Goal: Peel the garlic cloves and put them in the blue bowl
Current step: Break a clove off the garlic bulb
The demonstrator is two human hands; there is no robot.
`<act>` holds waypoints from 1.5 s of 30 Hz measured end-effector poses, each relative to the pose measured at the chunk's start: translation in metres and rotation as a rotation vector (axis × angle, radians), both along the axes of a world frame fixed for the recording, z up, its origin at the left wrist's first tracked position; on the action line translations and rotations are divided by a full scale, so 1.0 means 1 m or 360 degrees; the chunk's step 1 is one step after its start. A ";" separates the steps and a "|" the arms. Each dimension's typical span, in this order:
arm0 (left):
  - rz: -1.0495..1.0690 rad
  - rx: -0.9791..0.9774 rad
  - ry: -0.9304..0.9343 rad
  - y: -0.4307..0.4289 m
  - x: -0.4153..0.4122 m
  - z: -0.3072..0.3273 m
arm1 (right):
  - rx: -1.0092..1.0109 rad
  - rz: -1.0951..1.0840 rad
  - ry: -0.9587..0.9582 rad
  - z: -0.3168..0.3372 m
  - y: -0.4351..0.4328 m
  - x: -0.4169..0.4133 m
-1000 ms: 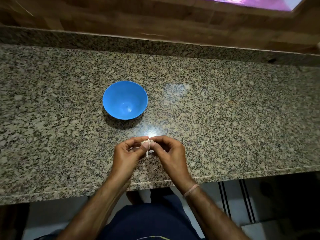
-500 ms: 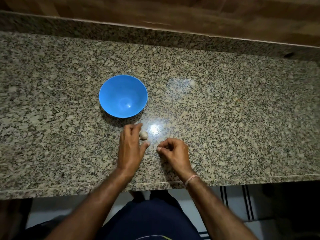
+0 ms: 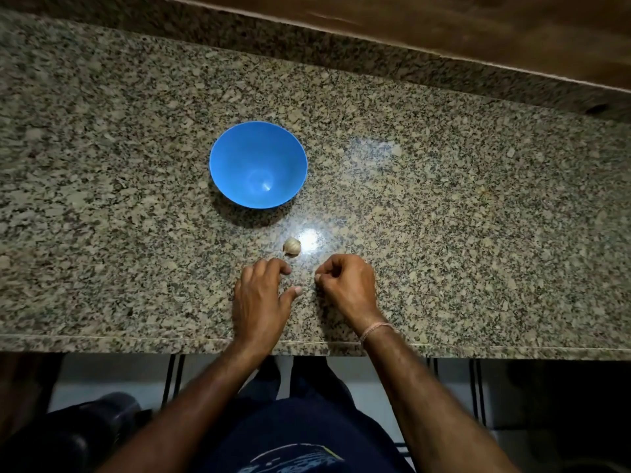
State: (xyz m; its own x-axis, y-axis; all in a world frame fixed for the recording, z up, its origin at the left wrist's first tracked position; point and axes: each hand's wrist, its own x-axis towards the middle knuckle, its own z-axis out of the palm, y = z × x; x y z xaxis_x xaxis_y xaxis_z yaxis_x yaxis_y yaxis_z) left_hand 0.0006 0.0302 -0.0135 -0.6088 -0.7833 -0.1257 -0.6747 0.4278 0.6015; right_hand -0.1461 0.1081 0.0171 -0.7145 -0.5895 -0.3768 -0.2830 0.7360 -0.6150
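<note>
Head view: the left hand (image 3: 261, 295) lies on the speckled granite countertop (image 3: 461, 206) with its fingers loosely bent and thumb spread, gripping nothing. The right hand (image 3: 345, 285), just beside it, is curled with thumb tip against forefinger; whether it pinches anything cannot be told. A small, pale, papery-skinned garlic clove (image 3: 292, 246) lies on the stone just beyond the left hand's fingertips, apart from both hands. Farther ahead of the left hand stands the round blue plastic bowl (image 3: 235, 155). A thin pinkish band (image 3: 375, 328) circles the right wrist.
</note>
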 end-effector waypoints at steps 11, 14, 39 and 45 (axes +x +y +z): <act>0.0341 0.1189 0.0541 -0.002 -0.016 0.019 | -0.0686 -0.0689 -0.1399 0.018 0.018 0.020; 0.0417 0.1391 0.0661 -0.003 -0.014 0.019 | -0.0727 -0.0762 -0.1462 0.015 0.020 0.023; 0.0159 0.0800 0.0431 -0.001 -0.020 0.042 | -0.0712 -0.0718 -0.1391 0.014 0.028 0.025; 0.0514 0.1684 0.0409 -0.004 -0.032 0.044 | -0.0712 -0.0317 -0.0482 0.013 0.032 0.026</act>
